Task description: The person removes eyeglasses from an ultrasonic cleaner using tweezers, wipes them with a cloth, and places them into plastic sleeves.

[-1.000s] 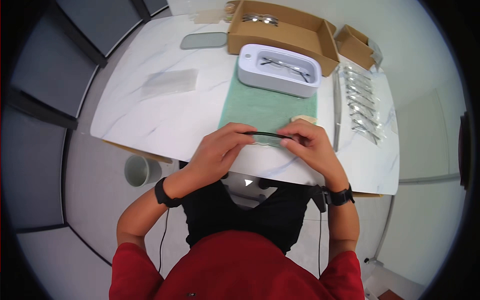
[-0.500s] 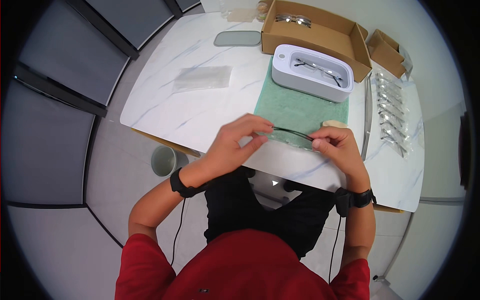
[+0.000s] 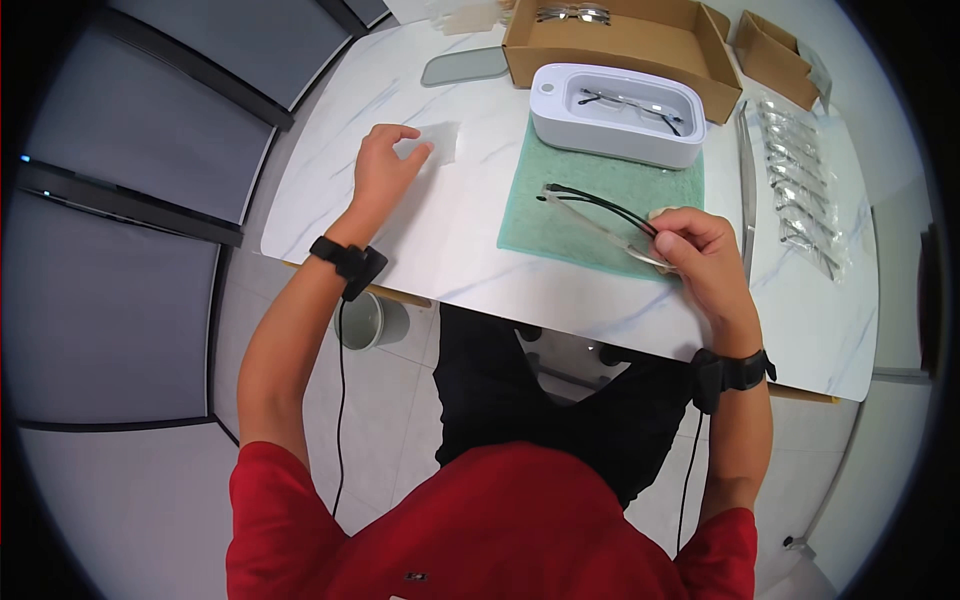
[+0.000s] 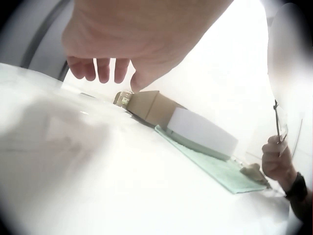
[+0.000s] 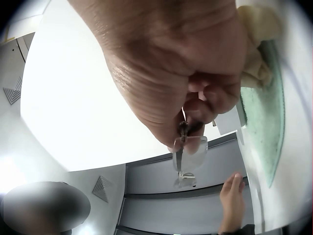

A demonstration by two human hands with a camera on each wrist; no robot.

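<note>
My right hand [image 3: 700, 250] pinches a pair of rimless eyeglasses [image 3: 605, 203] between thumb and fingers, its dark temples pointing left over the green towel [image 3: 535, 215]. In the right wrist view a clear lens [image 5: 195, 156] hangs below the fingertips. My left hand [image 3: 385, 168] is above the table by a stack of clear plastic sleeves [image 3: 445, 143], fingers loosely bent with nothing between them. The left wrist view shows the left hand's fingers [image 4: 102, 71] hanging over the white tabletop. Another pair of glasses [image 3: 630, 105] lies in the basin of the white cleaning machine [image 3: 620, 145].
An open cardboard box [image 3: 650, 50] with glasses [image 3: 573, 14] stands behind the machine. A smaller box [image 3: 775, 60] is at the back right. Several bagged glasses [image 3: 800, 180] line the right side, beside a long grey strip [image 3: 746, 190]. A grey tray [image 3: 465, 67] lies back left; a bin [image 3: 370, 322] stands below.
My left hand has let go of the glasses and moved left and away to the plastic sleeves. The right hand keeps the glasses, now raised and tilted with the temples pointing up-left.
</note>
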